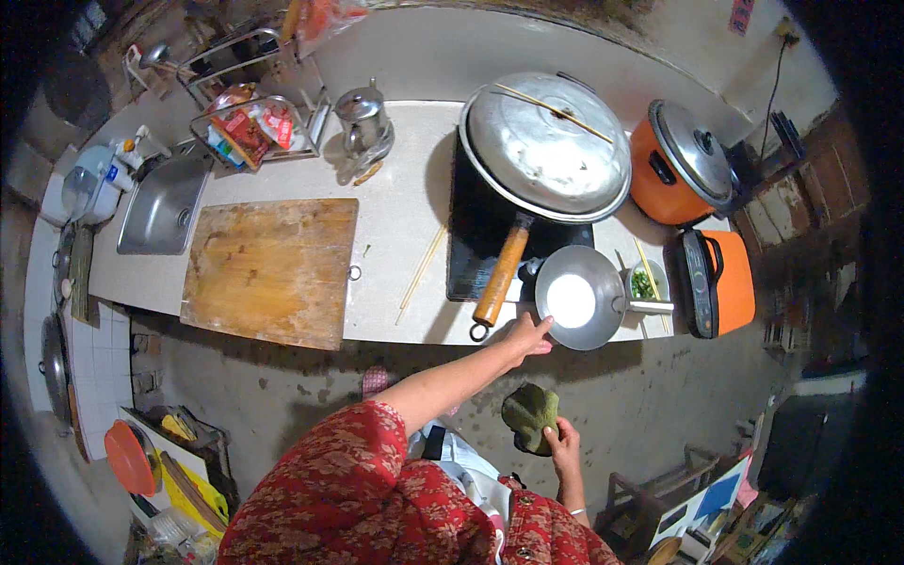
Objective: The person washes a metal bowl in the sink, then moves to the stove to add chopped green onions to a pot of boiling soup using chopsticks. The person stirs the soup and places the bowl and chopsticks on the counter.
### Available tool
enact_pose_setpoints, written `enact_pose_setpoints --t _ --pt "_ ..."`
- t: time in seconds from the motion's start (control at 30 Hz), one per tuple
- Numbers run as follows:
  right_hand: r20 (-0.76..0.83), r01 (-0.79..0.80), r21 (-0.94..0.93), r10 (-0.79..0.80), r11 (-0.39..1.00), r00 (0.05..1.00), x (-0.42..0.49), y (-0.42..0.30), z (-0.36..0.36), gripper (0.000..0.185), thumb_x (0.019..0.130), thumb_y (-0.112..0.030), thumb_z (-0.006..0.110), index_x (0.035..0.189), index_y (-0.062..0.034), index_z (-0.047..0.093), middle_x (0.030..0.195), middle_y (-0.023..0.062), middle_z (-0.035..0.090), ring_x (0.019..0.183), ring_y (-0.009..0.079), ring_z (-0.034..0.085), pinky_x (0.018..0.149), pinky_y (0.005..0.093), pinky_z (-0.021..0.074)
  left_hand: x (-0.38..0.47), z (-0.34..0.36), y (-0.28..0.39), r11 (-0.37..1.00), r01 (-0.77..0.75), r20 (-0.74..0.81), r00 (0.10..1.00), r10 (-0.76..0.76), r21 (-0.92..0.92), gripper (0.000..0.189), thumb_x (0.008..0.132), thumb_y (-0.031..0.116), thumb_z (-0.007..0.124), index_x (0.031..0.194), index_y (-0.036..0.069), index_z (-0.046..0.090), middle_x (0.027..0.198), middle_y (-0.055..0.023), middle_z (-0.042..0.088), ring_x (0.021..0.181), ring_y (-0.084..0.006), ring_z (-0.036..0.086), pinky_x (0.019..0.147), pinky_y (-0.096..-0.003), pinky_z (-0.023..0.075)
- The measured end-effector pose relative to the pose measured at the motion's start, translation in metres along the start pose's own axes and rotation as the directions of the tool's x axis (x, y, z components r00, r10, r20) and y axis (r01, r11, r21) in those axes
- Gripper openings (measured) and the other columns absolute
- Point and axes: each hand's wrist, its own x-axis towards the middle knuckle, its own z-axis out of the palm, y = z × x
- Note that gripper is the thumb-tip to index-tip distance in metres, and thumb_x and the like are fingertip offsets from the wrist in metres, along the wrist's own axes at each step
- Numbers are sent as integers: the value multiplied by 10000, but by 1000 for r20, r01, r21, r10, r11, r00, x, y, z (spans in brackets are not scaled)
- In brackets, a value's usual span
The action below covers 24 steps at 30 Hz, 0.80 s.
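My left hand (pixel 530 337) reaches out to the counter's front edge. Its thumb lies over the near rim of a round metal bowl (pixel 604 282), with the other fingers low at its side. A bright white patch fills part of the bowl; whether it is contents or glare is unclear. Down by my body, my right hand (pixel 565 448) pinches a folded dark green cloth (pixel 531 413). Behind the bowl, a large wok (pixel 460 134) with a wooden handle (pixel 503 272) sits on a black cooktop (pixel 466 261), covered by a domed metal lid (pixel 547 159).
Chopsticks (pixel 424 272) lie on the counter (pixel 395 176), others on the lid. A small bowl (pixel 660 272) holds chopped greens. Right stand an orange cooker (pixel 657 169) and an orange appliance (pixel 734 282); left, a wooden cutting board (pixel 272 272), metal kettle (pixel 364 123) and sink (pixel 162 205).
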Motion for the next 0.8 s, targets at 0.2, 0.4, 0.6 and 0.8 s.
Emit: enact_pose_setpoints --t 0.2,0.4,0.6,0.8 --pt "251 107 33 -112 994 962 14 -59 68 200 801 -75 659 979 -10 597 909 3 612 851 91 549 793 257 440 -100 -111 10 970 -222 116 966 232 -98 318 941 200 521 1213 38 482 1106 -103 581 1001 -192 594 846 -322 519" --pt "332 37 349 -160 937 930 43 -110 180 256 839 -166 631 1034 -23 547 983 15 586 917 103 538 812 277 439 -214 -250 20 927 -375 -414 842 345 9 297 954 208 485 1186 24 497 1095 -118 585 956 -180 585 823 -333 516" --pt "271 -145 422 28 895 962 71 -120 245 306 890 -104 574 1175 -7 523 1048 28 586 948 113 557 842 264 460 -238 -287 26 978 -204 -264 942 206 35 458 962 292 479 1344 77 345 1266 -156 461 1136 -261 484 885 -421 481" --pt "503 480 -150 -351 864 790 45 -122 287 282 872 -188 631 1081 -2 597 942 68 630 873 108 571 790 268 474 -192 -268 12 861 209 202 971 -127 -463 524 917 405 507 1315 87 383 1307 -150 448 1208 -296 457 952 -541 414"
